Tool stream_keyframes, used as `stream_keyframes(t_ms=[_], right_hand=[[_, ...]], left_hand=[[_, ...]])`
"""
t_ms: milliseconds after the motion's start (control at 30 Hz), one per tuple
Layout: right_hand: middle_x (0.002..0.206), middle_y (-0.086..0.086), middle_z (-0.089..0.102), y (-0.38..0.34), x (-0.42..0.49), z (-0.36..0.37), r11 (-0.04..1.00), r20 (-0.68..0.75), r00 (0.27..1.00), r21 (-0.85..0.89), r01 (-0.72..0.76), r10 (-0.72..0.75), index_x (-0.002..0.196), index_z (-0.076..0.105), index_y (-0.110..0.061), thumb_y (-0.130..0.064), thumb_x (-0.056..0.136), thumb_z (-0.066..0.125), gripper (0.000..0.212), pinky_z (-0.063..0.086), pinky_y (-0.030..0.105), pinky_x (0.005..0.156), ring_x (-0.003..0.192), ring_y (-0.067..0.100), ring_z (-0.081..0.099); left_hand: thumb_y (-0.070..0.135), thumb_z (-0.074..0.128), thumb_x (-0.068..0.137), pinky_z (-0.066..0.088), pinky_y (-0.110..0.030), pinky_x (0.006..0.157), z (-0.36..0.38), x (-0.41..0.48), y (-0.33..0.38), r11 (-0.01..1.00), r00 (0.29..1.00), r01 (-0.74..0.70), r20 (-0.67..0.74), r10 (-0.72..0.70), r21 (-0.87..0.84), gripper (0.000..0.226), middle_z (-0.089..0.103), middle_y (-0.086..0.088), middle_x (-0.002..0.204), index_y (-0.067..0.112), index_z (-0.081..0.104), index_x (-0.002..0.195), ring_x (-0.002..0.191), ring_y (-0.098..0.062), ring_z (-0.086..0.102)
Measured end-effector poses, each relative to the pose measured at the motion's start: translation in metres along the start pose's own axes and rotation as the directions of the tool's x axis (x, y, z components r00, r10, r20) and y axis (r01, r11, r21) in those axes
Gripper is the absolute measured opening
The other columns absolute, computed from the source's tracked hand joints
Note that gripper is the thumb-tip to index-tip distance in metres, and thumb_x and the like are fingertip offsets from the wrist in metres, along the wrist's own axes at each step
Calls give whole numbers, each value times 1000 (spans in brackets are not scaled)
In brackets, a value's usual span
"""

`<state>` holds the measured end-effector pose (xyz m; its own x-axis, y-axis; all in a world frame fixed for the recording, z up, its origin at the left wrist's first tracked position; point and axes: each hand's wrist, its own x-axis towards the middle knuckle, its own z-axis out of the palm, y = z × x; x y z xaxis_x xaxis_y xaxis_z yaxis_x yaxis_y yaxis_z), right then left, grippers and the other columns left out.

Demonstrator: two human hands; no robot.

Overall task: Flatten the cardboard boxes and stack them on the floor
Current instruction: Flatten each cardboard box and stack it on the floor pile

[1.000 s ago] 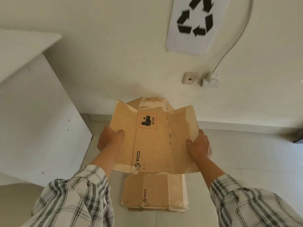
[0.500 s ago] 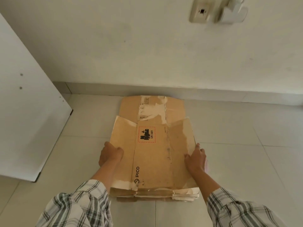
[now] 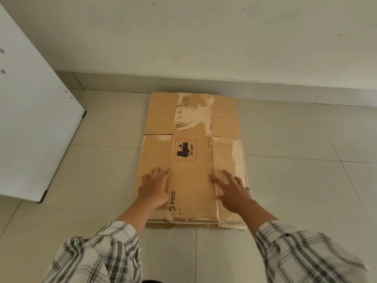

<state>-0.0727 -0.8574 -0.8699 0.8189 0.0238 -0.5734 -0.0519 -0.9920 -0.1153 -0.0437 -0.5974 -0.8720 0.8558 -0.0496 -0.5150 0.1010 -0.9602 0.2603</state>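
Splayed left hand (image 3: 154, 190) and right hand (image 3: 233, 192) lie flat on flattened box (image 3: 192, 180) (PICO-printed) atop stack (image 3: 195, 223) on floor (image 3: 91, 160).

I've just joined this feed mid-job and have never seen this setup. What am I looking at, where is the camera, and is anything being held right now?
There is no machine here: a person is working with two bare hands. The single view comes from a camera worn on the person's head, looking forward and down. The left hand and right hand lie with fingers spread on the top flattened box, printed PICO and UN 3481. They grip nothing. That box lies on a stack of flattened cardboard on the tiled floor, near the wall. A longer flattened piece sticks out from under it toward the wall. A white panel stands at the left.
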Motion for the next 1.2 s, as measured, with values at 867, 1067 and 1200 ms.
stream_keyframes(t_ms=[867,1067,1200], right_hand=[[128,4,59,-128,-266,-353,998,-11,999,60,34,-33,148,34,-29,-24,99,46,50,50,37,80,107,28,62],[129,4,59,-198,-382,-499,991,-162,980,57,123,-113,143,42,-29,-24,98,45,45,52,38,85,108,29,62],[130,4,60,-254,-440,-561,981,-245,951,7,194,-186,140,46,-28,-23,99,44,42,53,39,87,112,28,61]], left_hand=[[19,49,93,45,-34,95,-354,-252,102,993,989,-1,146,18,-119,45,50,0,141,24,51,137,122,-21,53],[21,45,94,42,-28,84,-513,-367,104,987,999,-35,-17,33,-156,34,56,2,132,26,57,126,116,-19,55],[24,45,94,46,-33,93,-583,-426,85,988,991,-50,-130,30,-149,31,56,4,132,28,58,122,117,-21,54]])
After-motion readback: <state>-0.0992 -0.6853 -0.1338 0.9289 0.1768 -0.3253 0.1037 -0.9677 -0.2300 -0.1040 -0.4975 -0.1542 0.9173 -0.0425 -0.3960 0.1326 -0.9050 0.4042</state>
